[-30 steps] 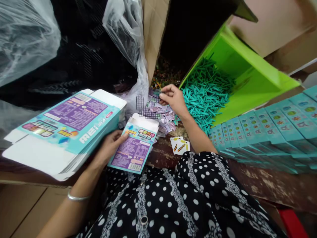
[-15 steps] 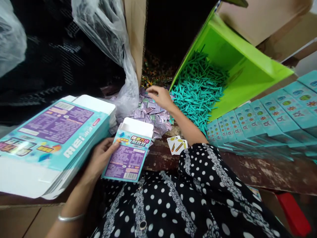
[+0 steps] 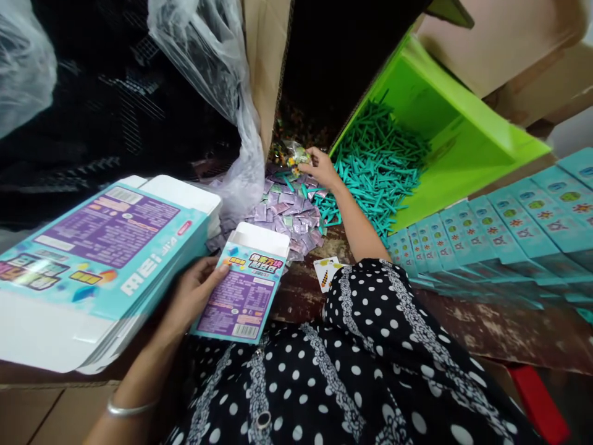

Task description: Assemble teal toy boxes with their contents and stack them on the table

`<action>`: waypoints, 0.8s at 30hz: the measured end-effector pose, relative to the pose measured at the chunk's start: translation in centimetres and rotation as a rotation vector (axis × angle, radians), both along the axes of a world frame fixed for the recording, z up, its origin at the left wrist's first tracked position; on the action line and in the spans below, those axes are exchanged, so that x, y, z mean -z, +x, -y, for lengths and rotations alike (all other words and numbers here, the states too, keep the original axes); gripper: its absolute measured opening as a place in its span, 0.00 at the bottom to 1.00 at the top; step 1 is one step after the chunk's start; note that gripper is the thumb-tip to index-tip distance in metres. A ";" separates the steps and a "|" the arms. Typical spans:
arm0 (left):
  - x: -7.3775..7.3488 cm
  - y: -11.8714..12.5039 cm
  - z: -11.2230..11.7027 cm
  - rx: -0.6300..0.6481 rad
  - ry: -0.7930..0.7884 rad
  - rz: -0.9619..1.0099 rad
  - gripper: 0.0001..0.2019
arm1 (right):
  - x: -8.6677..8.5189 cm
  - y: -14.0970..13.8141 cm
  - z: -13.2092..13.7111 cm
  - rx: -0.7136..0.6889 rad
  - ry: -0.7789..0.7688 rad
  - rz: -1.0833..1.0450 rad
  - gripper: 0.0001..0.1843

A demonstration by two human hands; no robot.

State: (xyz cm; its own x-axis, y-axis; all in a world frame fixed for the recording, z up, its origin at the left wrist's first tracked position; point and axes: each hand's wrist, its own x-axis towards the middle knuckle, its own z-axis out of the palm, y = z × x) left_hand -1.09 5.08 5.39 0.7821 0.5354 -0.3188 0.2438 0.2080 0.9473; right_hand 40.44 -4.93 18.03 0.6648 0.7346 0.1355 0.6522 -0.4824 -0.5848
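My left hand (image 3: 197, 290) grips a small teal-and-purple printed carton (image 3: 243, 290) by its left edge, its white top flap pointing away from me. A clear plastic packet with small yellow and green pieces (image 3: 296, 159) is pinched in my right hand (image 3: 320, 168). Just below that hand lies a heap of small purple sachets (image 3: 287, 213). Beside it, many teal stick-like pieces (image 3: 375, 179) spill from a bright green bin (image 3: 463, 136). Small white cards with a printed pattern (image 3: 325, 272) lie near my right sleeve, partly covered by it.
At left, a stack of flat teal-and-purple cartons (image 3: 106, 247) rests beside my left arm. Rows of teal boxes (image 3: 504, 222) stand along the right. A cardboard box wall (image 3: 266, 68) and a clear plastic bag (image 3: 208, 68) rise at the back. Something red (image 3: 537, 402) sits low at right.
My right hand has moved slightly right and now holds a clear packet that was not in it before. The left hand keeps the carton in nearly the same place.
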 end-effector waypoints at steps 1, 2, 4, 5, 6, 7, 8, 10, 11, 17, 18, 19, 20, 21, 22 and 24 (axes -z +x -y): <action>0.0 0.0 0.0 0.010 0.016 0.003 0.44 | -0.1 -1.0 1.4 -0.019 0.046 -0.109 0.21; -0.1 0.0 0.1 0.019 0.051 0.008 0.43 | -0.2 -2.3 2.9 -0.039 0.076 -0.219 0.19; -0.7 0.0 0.4 0.018 0.200 0.026 0.38 | -0.2 -5.2 5.8 -0.083 0.099 -0.406 0.17; -1.2 0.1 0.7 0.005 0.302 0.044 0.35 | -0.1 -6.8 7.1 -0.107 0.098 -0.467 0.16; -1.8 0.2 1.1 -0.010 0.400 0.071 0.32 | -0.1 -8.5 8.2 -0.130 0.088 -0.505 0.15; -2.6 0.4 1.5 -0.022 0.478 0.109 0.32 | 0.1 -10.1 9.0 -0.150 0.077 -0.525 0.16; -3.5 0.7 2.0 -0.025 0.525 0.155 0.33 | 0.2 -11.7 9.7 -0.169 0.065 -0.537 0.19; -5.4 1.6 3.1 0.005 0.516 0.243 0.42 | 0.7 -14.4 10.4 -0.230 0.041 -0.569 0.22; -6.2 2.3 3.6 0.038 0.476 0.268 0.46 | 0.9 -15.5 10.6 -0.275 0.033 -0.589 0.23; -8.1 5.1 5.2 0.154 0.220 0.332 0.26 | 1.5 -17.7 12.3 -0.574 -0.031 -0.661 0.29; -8.0 5.1 5.3 0.149 0.220 0.340 0.24 | 1.4 -17.5 12.8 -0.624 -0.068 -0.656 0.28; -7.8 5.2 5.3 0.138 0.230 0.345 0.22 | 1.1 -17.3 13.2 -0.673 -0.102 -0.647 0.25; -7.6 5.2 5.2 0.125 0.245 0.350 0.21 | 0.9 -17.1 13.7 -0.709 -0.124 -0.637 0.23; -7.4 5.2 5.2 0.112 0.255 0.358 0.20 | 0.7 -17.0 14.1 -0.722 -0.124 -0.631 0.21; -7.2 5.2 5.1 0.097 0.256 0.371 0.20 | 0.6 -16.8 14.3 -0.709 -0.101 -0.630 0.21; -6.8 5.4 4.9 0.072 0.222 0.403 0.21 | 0.8 -16.7 14.5 -0.596 -0.001 -0.641 0.23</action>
State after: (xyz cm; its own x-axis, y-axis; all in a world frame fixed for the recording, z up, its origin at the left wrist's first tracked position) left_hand 4.36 0.22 12.22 0.8576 0.4966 0.1339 -0.1461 -0.0145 0.9892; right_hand 23.76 -19.43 17.18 0.1179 0.9840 -0.1335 0.3418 -0.1665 -0.9249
